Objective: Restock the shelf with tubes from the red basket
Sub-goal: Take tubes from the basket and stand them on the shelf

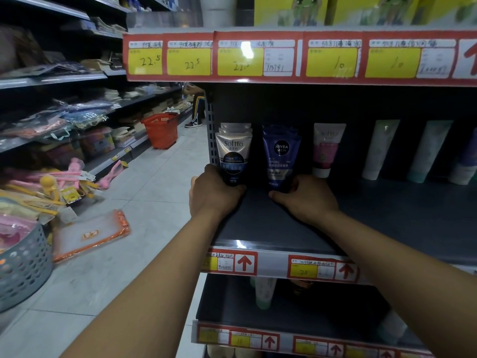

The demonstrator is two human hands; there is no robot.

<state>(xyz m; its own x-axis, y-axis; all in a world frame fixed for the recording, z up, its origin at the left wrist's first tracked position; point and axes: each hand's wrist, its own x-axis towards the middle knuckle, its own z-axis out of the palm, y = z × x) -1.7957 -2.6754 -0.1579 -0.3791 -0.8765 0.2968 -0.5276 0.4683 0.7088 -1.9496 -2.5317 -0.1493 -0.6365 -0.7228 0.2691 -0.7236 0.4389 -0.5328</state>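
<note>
The left hand (pixel 213 188) was wrapped around the capped lower end of a silver and dark blue plastic tube marked Softto (pixel 233 156), the front one of a short row of matching tubes stood cap-down at the left end of a dark grey metal shelf (pixel 284 223). The right hand (pixel 303 196) was curled around the bottom of a dark blue plastic tube marked Nivea Men (pixel 280 158), likewise the front one of a row, just beside the Softto row. Both tubes were held upright, with their caps at or near the shelf surface; contact could not be made out behind the fingers. Both bare forearms were stretched forward from the bottom of the view.

Further right on the same shelf, a white and pink Softto tube (pixel 326 148) was stood alone, and beyond it several pale green and white tubes (pixel 379 148) were lined up near the back. A strip of red and yellow handwritten price labels (pixel 296 56) was fixed along the edge of the shelf above, and similar labels with red arrows were fixed along the edges below.

A red plastic shopping basket (pixel 161 129) was seen well apart from the hands, set on the pale tiled floor (pixel 144 189) down the aisle to the left. Nearer, on the left, an orange-edged clear pouch (pixel 90 235) was lying on the floor beside a grey perforated plastic basket (pixel 23 264).
</note>
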